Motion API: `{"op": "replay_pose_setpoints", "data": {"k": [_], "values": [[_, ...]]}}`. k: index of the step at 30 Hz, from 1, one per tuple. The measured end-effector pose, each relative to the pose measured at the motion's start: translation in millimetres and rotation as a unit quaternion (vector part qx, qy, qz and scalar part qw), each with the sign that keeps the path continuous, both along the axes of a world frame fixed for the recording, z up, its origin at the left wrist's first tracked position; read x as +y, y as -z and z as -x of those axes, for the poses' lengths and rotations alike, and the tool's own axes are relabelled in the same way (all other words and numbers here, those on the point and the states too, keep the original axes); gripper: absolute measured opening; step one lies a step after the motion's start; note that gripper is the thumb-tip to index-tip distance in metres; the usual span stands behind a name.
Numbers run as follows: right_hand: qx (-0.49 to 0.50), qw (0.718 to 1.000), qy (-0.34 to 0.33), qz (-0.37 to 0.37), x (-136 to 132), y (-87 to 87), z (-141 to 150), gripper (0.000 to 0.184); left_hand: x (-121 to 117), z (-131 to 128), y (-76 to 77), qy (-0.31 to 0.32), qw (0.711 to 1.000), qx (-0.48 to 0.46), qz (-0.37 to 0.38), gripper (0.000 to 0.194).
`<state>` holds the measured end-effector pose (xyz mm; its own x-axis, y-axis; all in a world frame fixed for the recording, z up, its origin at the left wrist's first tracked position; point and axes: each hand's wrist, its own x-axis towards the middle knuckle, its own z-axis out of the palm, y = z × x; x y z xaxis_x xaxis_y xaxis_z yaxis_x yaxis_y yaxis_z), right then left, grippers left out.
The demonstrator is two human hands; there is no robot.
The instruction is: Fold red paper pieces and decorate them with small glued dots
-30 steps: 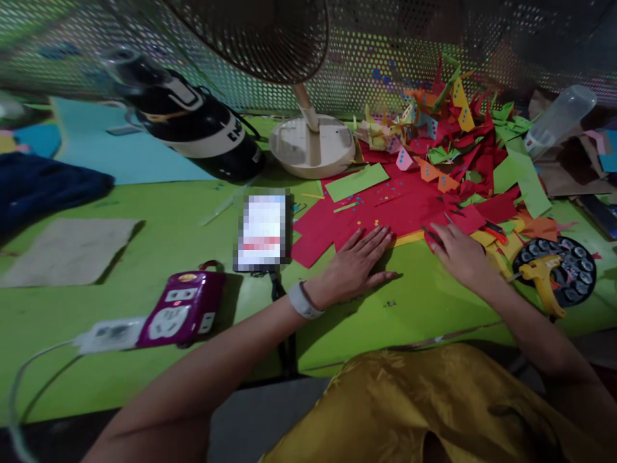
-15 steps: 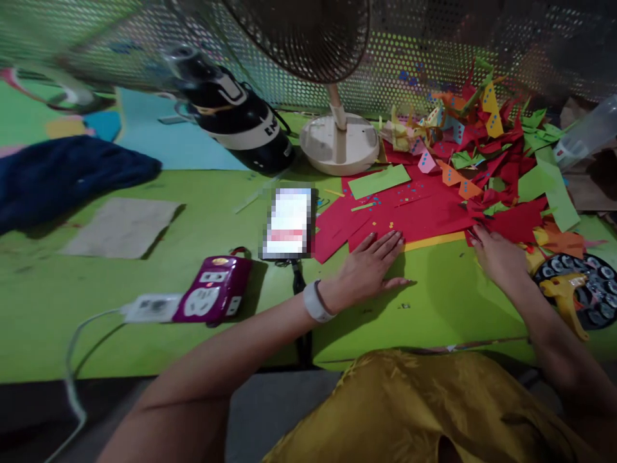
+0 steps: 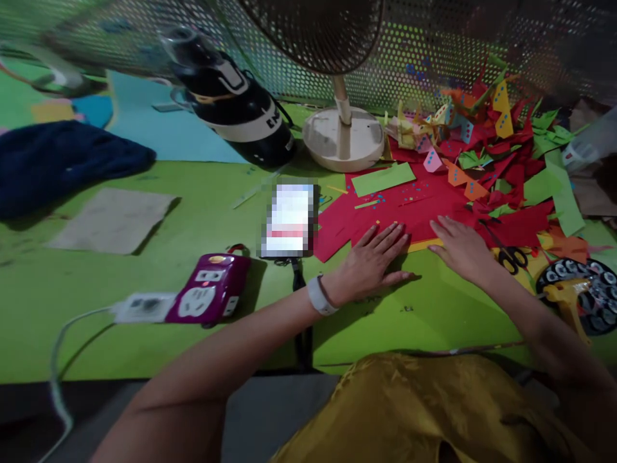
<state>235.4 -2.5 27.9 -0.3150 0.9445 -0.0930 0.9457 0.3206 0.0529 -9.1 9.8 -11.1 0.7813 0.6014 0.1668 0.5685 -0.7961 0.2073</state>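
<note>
My left hand (image 3: 369, 260) lies flat with fingers spread, its fingertips on the near edge of the red paper (image 3: 409, 209). To its right, my right hand (image 3: 457, 247) is open too, fingers stretched over the same red paper. Between the two hands a thin yellow paper strip (image 3: 418, 245) shows along the red paper's near edge. Scissors with black handles (image 3: 513, 258) lie just right of my right hand. A light green paper strip (image 3: 384, 180) and small scraps rest on the red sheet. Neither hand holds anything that I can see.
A white fan base (image 3: 321, 138) and black bottle (image 3: 241, 116) stand at the back. Colourful paper cutouts (image 3: 463, 154) pile up at the right, near a yellow-handled tool (image 3: 569, 296) on a round black tray. A phone (image 3: 289, 222) and purple power strip (image 3: 209, 286) lie left.
My right hand has moved left along the red paper towards my left hand, uncovering the scissors. My left hand stays nearly in place. The view has shifted slightly.
</note>
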Motion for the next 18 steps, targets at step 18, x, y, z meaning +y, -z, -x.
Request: {"op": "replay_pose_setpoints", "data": {"k": [18], "values": [[0.008, 0.999, 0.006, 0.031, -24, -4.4, -2, 0.054, -7, 1, 0.5, -0.004, 1.0, -0.01, -0.018, 0.065]]}}
